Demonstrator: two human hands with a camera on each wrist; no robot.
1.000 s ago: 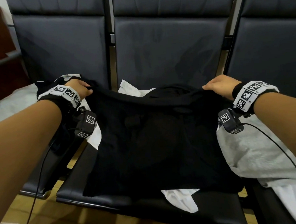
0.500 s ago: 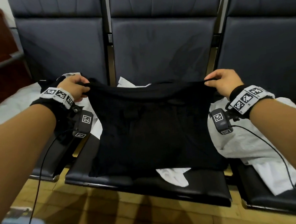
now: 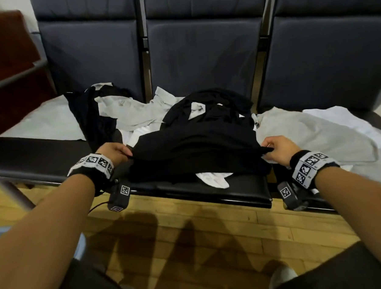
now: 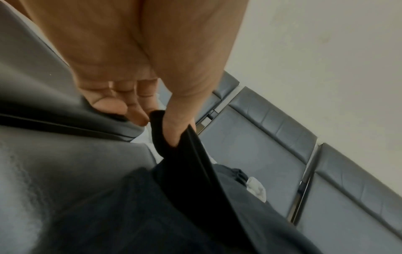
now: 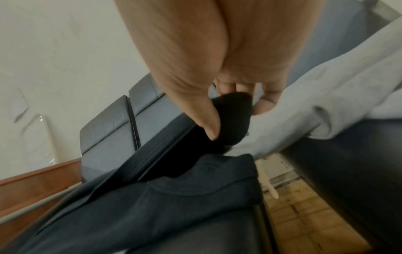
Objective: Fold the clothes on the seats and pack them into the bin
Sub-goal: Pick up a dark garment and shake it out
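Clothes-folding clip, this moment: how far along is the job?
Early. Done: nothing looks packed, and no bin is clearly in view. In hand: left hand and right hand each pinch a corner of the black shirt, doubled over on the middle seat. Left: grey clothes, white ones and other black pieces lie unfolded.

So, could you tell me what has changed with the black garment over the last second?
Both hands drew the far edge of the black garment toward the person, folding it over onto its near part on the middle seat. The left hand and right hand ended near the seat's front. Unchanged: both still pinch the garment's corners; the grey clothes lie as before.
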